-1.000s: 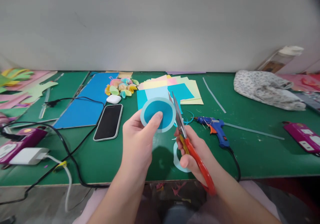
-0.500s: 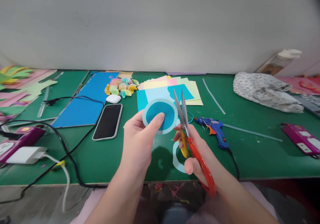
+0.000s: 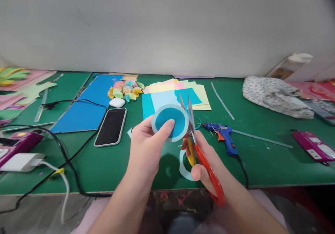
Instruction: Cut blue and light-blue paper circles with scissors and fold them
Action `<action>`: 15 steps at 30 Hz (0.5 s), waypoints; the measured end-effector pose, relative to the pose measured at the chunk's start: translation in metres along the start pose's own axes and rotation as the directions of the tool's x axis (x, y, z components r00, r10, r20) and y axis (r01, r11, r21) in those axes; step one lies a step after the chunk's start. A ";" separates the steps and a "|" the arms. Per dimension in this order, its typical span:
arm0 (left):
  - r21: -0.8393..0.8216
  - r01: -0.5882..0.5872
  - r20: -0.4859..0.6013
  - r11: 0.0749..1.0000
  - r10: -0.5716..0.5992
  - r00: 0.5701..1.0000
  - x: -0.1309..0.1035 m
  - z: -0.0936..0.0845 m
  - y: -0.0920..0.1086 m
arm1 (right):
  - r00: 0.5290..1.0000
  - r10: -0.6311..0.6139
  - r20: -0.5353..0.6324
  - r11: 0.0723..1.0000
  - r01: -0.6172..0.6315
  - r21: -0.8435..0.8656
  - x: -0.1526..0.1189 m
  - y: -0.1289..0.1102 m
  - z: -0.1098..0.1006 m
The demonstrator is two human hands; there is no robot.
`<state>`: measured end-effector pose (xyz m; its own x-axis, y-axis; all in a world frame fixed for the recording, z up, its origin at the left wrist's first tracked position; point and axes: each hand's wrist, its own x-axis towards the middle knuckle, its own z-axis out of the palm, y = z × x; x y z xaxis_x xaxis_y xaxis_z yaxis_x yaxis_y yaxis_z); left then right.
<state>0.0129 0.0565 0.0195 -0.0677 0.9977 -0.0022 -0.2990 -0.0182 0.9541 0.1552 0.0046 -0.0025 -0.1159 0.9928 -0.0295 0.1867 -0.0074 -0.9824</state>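
My left hand (image 3: pixel 149 140) pinches a paper disc (image 3: pixel 176 117), teal in the middle with a pale blue rim, thumb on top and fingers underneath. In my right hand (image 3: pixel 202 157) is a pair of scissors (image 3: pixel 192 122) with red and yellow handles. Their blades point away from me, parted, beside the disc's right edge. Below, a curved pale blue paper offcut (image 3: pixel 183 169) lies on the green table, partly hidden by my right hand. Behind the disc are sheets of teal and pale blue paper (image 3: pixel 162 99).
A blue glue gun (image 3: pixel 222 133) with its cord lies to the right. On the left are a phone (image 3: pixel 111 126), a white case (image 3: pixel 117 103), paper flowers (image 3: pixel 127 89), a blue board (image 3: pixel 81 108), black cables and a purple power strip (image 3: pixel 21 146). Patterned cloth (image 3: pixel 272 96) sits at back right.
The disc has moved slightly right, closer to the scissors, so its right edge now meets the blades. My right hand keeps hold of the scissors.
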 end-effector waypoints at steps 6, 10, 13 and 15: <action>-0.009 -0.016 0.009 1.000 0.016 1.000 0.001 0.000 0.001 | 1.000 0.001 -0.019 1.000 -0.001 0.030 0.001 0.002 0.001; -0.014 -0.019 -0.020 1.000 0.019 1.000 0.000 0.002 0.005 | 1.000 0.014 -0.011 0.999 -0.014 0.033 0.000 0.003 -0.001; 0.002 -0.018 -0.033 1.000 0.018 0.999 0.001 0.000 0.006 | 1.000 -0.001 0.016 0.999 0.000 0.042 0.000 0.007 -0.001; 0.026 -0.021 -0.007 0.999 0.021 1.000 0.002 -0.003 0.005 | 0.999 -0.030 0.020 0.999 0.029 0.038 0.000 0.011 -0.001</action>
<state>0.0082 0.0584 0.0234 -0.0808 0.9966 0.0159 -0.2730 -0.0374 0.9613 0.1584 0.0050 -0.0131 -0.1409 0.9900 -0.0040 0.1462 0.0168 -0.9891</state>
